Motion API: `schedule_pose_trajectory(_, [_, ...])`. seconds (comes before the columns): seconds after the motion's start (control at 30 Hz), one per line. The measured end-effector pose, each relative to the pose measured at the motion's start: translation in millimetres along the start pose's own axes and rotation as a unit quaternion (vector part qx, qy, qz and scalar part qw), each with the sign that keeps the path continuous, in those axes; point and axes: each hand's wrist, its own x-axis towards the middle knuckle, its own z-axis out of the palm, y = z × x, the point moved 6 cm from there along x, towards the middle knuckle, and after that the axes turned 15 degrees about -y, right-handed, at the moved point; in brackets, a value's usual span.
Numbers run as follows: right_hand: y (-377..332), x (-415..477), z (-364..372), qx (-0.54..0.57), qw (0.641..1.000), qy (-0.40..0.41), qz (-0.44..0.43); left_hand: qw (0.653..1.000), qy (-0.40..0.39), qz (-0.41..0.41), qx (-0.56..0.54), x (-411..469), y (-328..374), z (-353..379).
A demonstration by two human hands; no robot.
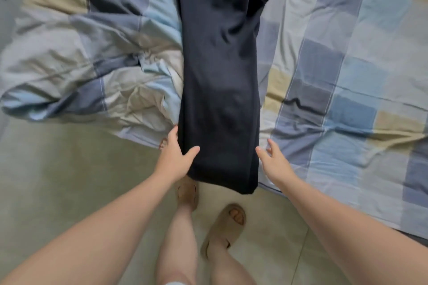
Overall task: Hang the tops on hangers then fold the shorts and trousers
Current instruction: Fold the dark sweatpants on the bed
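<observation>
Navy-black trousers [220, 76] lie lengthwise on a bed, one leg laid over the other in a long narrow strip. Their far end runs out of view at the top, and their near end hangs over the bed's edge toward the person.

The left hand [176, 159] is at the trousers' left edge, close to that near end. Its thumb [193, 151] lies flat across the top of the cloth and its forefinger stretches along the side edge. The other fingers are tucked out of sight against the bedding, so I cannot tell whether they clasp the cloth from below.

The right hand [274, 162] is just beside the trousers' right edge at the same height. Its fingers are spread and straight and it holds nothing. Its thumb tip is at the cloth's edge.

A rumpled duvet [81, 65], checked in blue, grey and beige, is bunched up against the trousers' left side. A flatter sheet [347, 76] in the same check spreads out from under their right side.

Below the hanging end is a pale tiled floor [69, 169]. The person's bare legs stand there in tan slippers. One slipper [187, 192] is partly under the trousers' near end, and the other slipper [223, 227] is nearer the camera.
</observation>
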Motion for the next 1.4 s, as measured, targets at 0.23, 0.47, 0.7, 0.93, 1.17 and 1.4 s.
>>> schedule_pose_trajectory(0.23, [32, 38, 19, 0.044, 0.998, -0.005, -0.051, 0.999, 0.039, 0.013, 0.031, 21, -22, 11])
schedule_pose_trajectory(0.47, [50, 53, 41, 0.066, 0.994, 0.014, -0.086, 0.998, 0.032, -0.018, 0.057, 25, -51, 43])
schedule_pose_trajectory(0.7, [80, 29, 86, 0.151, 0.986, -0.026, -0.063, 0.998, 0.018, -0.059, -0.016, -15, -83, 69])
schedule_pose_trajectory(0.93, [121, -50, 107, 0.171, 0.985, 0.020, -0.001, 0.989, -0.001, -0.078, -0.122, -96, -97, 78])
schedule_pose_trajectory(1.17, [120, -158, 128, 0.212, 0.976, 0.036, 0.017, 0.984, -0.035, -0.095, -0.147, -189, -90, 55])
schedule_pose_trajectory(1.4, [86, -303, 166, 0.279, 0.959, 0.056, 0.001, 0.979, -0.078, -0.121, -0.147, -312, -79, 8])
